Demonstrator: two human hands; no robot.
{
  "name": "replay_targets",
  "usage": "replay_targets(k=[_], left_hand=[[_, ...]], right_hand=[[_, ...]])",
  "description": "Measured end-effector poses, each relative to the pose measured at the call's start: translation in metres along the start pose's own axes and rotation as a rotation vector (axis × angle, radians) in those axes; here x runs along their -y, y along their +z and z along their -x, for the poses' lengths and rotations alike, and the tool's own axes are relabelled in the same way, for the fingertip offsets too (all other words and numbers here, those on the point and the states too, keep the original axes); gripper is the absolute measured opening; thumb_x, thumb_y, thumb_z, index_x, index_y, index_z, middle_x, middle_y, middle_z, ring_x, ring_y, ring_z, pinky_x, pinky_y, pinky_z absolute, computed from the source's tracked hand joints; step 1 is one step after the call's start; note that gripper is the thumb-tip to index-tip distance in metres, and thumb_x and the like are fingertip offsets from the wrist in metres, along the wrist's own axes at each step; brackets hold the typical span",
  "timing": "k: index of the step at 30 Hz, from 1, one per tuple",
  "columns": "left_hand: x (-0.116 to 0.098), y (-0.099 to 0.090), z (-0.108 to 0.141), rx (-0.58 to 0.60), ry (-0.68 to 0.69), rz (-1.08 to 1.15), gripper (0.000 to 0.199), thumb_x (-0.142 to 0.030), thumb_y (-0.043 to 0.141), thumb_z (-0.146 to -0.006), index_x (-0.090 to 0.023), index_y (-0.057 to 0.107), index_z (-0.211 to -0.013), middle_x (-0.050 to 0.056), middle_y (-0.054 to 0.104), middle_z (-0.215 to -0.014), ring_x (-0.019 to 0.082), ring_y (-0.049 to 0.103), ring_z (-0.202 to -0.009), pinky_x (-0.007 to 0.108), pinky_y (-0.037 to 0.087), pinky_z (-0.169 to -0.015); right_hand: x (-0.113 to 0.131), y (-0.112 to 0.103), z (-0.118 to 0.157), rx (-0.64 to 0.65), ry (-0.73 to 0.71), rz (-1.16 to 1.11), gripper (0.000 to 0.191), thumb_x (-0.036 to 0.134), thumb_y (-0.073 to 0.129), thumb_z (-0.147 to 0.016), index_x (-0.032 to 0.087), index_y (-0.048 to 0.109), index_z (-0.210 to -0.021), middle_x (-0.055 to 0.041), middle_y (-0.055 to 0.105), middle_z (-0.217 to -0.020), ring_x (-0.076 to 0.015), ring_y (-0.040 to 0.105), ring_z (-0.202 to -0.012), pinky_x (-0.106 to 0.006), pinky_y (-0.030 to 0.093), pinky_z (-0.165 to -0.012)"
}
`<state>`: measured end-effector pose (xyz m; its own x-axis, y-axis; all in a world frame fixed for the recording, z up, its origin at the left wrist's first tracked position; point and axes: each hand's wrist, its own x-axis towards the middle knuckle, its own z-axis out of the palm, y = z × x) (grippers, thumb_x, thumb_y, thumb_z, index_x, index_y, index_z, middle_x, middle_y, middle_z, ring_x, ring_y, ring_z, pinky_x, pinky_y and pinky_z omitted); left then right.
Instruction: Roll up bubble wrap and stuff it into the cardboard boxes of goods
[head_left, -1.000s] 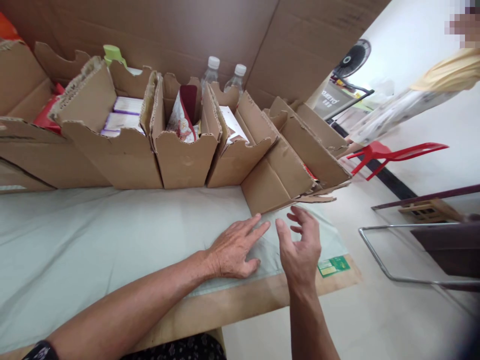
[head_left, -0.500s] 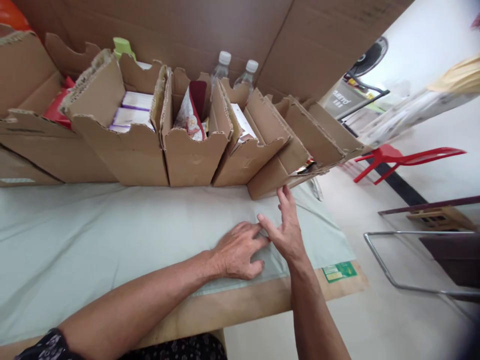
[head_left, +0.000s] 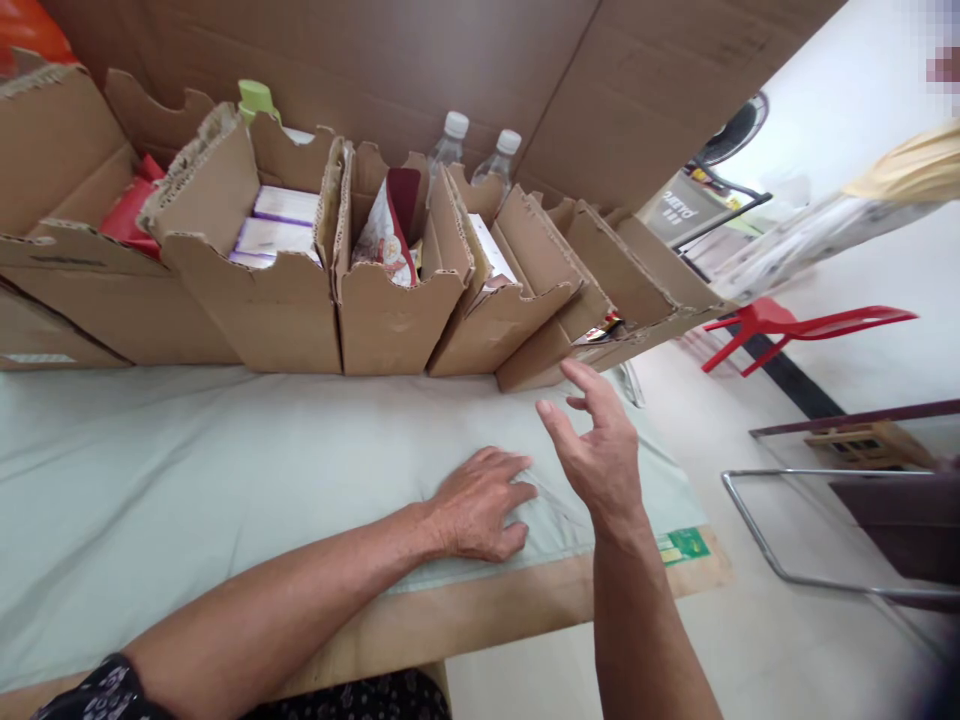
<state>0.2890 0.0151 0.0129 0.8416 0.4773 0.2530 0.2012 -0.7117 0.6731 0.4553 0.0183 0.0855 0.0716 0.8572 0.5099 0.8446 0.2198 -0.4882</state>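
My left hand (head_left: 484, 505) rests on the pale green cloth (head_left: 300, 440), fingers spread and holding nothing. To its right, my right hand (head_left: 596, 440) is raised with thumb and fingers apart, and nothing lies between them. Its fingertips come close to the lower front of the rightmost cardboard box (head_left: 540, 360); whether they touch it I cannot tell. That box leans to the right and has small colourful packets (head_left: 602, 328) inside. Left of it, another tilted cardboard box (head_left: 499, 325) holds a white carton (head_left: 491, 250). A box (head_left: 394, 325) in the middle contains a dark red and white packet (head_left: 388, 240).
Farther left, a box (head_left: 262, 310) holds white and purple cartons (head_left: 277, 235), beside a box with a red packet (head_left: 135, 210). Clear bottles (head_left: 450, 140) stand behind the row, before a tall cardboard panel (head_left: 375, 60). A red chair (head_left: 780, 325) stands on the floor at right.
My right hand has drawn away from my left hand, rising and shifting to the right. My left hand stays almost in place on the cloth. The view has shifted slightly.
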Motion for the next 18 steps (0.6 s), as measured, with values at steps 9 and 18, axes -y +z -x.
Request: replay_targets(k=[9,18], left_hand=[[0.0,0.006,0.004,-0.334,0.016,0.036,0.043,-0.022,0.062,-0.081,-0.012,0.069,-0.123,0.022,0.067,-0.138,0.036,0.065,-0.125,0.055,0.052,-0.108],[-0.039,-0.033,0.101,-0.837,-0.089,-0.082,0.054,-0.011,0.058,-0.088,-0.021,0.051,-0.141,0.015,0.061,-0.13,0.028,0.06,-0.124,0.047,0.053,-0.107]], right_hand=[[0.065,0.032,-0.092,0.096,-0.003,0.128,0.026,0.021,0.059,-0.089,0.023,0.07,-0.112,-0.0013,0.074,-0.078,-0.0235,0.069,-0.073,-0.035,0.052,-0.074],[0.075,-0.083,0.071,0.026,-0.214,0.156,0.019,0.019,0.06,-0.092,0.027,0.068,-0.108,-0.0026,0.077,-0.096,-0.0216,0.075,-0.084,-0.032,0.059,-0.077]])
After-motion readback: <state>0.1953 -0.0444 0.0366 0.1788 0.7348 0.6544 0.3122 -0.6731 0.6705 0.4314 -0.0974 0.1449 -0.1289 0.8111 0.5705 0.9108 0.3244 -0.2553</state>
